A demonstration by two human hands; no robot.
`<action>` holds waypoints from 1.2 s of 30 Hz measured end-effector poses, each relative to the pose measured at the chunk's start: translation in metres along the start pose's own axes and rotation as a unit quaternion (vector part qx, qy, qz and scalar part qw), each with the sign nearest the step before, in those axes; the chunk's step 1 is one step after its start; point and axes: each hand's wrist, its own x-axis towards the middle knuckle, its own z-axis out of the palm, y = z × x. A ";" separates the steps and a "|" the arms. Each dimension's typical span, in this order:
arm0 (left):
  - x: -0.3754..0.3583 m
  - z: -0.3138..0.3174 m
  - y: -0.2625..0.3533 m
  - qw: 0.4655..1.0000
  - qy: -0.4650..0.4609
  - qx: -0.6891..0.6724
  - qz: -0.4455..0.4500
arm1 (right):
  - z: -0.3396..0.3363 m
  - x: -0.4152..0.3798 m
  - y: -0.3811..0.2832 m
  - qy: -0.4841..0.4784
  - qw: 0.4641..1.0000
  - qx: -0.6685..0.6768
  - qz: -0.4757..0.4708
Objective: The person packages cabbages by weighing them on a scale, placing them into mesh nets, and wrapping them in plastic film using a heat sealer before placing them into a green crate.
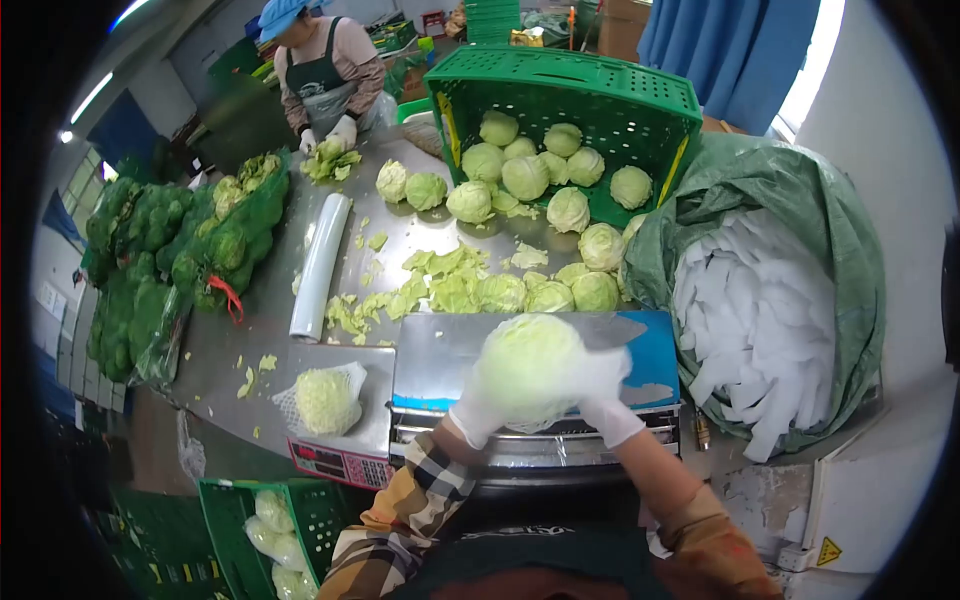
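Observation:
A pale green cabbage (532, 362) is held over the steel wrapping machine (430, 350), close above its flat top. My left hand (478, 408), in a white glove, grips the cabbage from its lower left side. At the cabbage's right side is my right hand (606, 392), also gloved in white; its fingers are smeared by motion, and I cannot tell what they hold. Left of the machine, another cabbage (328, 402) in a white foam net sits on a digital scale (372, 425). Loose leaves (440, 280) and trimmed cabbages (548, 297) lie just behind the machine.
A tipped green crate (570, 75) spills cabbages at the back. To the right stands a green sack (850, 240) of white foam nets (755, 310). A film roll (322, 265) and netted cabbages (150, 230) lie left. Across the table, a person (335, 80) handles leaves.

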 end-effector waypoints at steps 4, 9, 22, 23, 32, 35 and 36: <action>-0.002 0.003 0.065 0.847 0.166 -0.457 -0.216 | -0.026 -0.023 -0.008 -0.089 0.994 0.063 0.023; -0.024 0.013 0.064 0.980 0.168 0.039 -0.098 | 0.003 -0.051 -0.045 -0.109 0.978 0.165 -0.066; -0.207 -0.212 -0.023 0.740 0.401 0.473 -0.260 | -0.029 0.005 -0.047 -0.055 0.933 -0.348 -0.076; -0.215 -0.224 -0.028 0.775 0.405 0.399 -0.277 | -0.028 0.006 -0.043 -0.045 0.932 -0.351 -0.073; -0.147 -0.170 0.046 0.915 0.369 0.018 -0.161 | -0.045 0.028 -0.052 -0.121 0.912 -0.391 -0.034; -0.082 -0.096 0.074 0.969 0.207 0.072 -0.116 | -0.048 0.053 -0.054 -0.085 0.910 -0.404 -0.029; -0.063 -0.074 0.082 0.979 0.146 0.121 -0.075 | -0.047 0.057 -0.057 -0.075 0.909 -0.409 -0.027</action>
